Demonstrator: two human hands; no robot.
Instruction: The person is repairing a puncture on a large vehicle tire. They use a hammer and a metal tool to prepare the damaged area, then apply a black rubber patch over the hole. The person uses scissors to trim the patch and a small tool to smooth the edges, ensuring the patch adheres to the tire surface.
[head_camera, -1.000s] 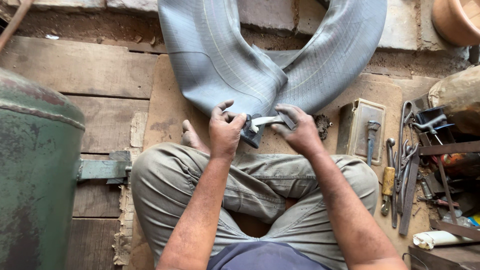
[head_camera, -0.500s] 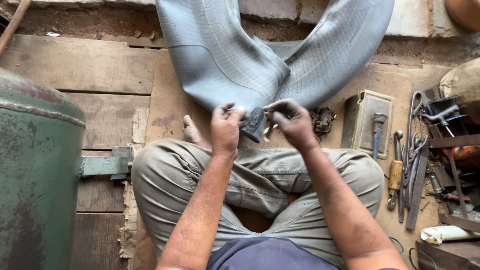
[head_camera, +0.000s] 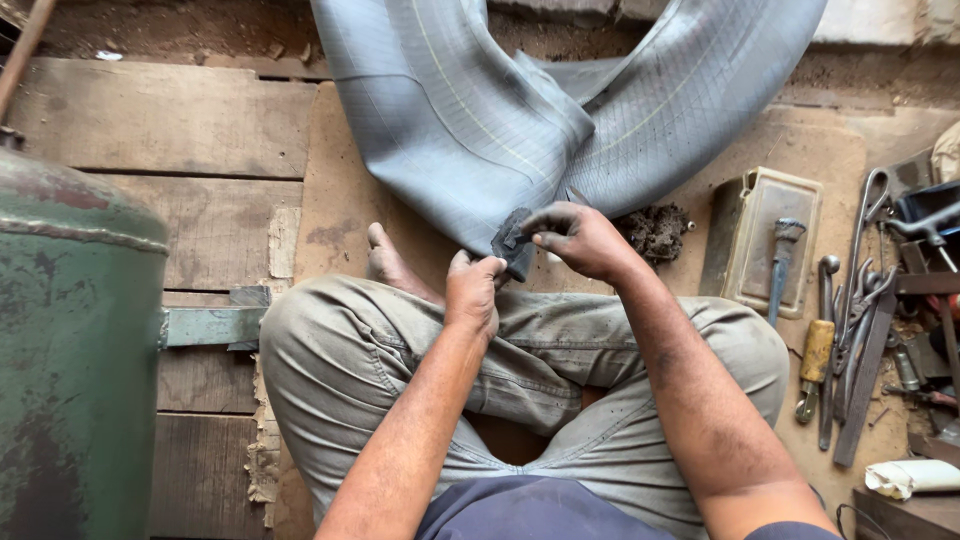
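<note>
Dark rubber patch (head_camera: 513, 243) pinched between both hands — right hand (head_camera: 583, 240) clamped above it, left hand (head_camera: 474, 293) clamped below — against grey inner tube (head_camera: 480, 120).

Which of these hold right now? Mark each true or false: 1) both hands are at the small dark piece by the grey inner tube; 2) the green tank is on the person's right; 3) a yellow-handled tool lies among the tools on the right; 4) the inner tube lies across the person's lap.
1) Both hands, left hand and right hand, are at the small dark piece by the grey inner tube: true.
2) False: the green tank stands on the person's left.
3) The yellow-handled tool lies there: true.
4) False: the tube lies on the floor beyond the knees.
</note>
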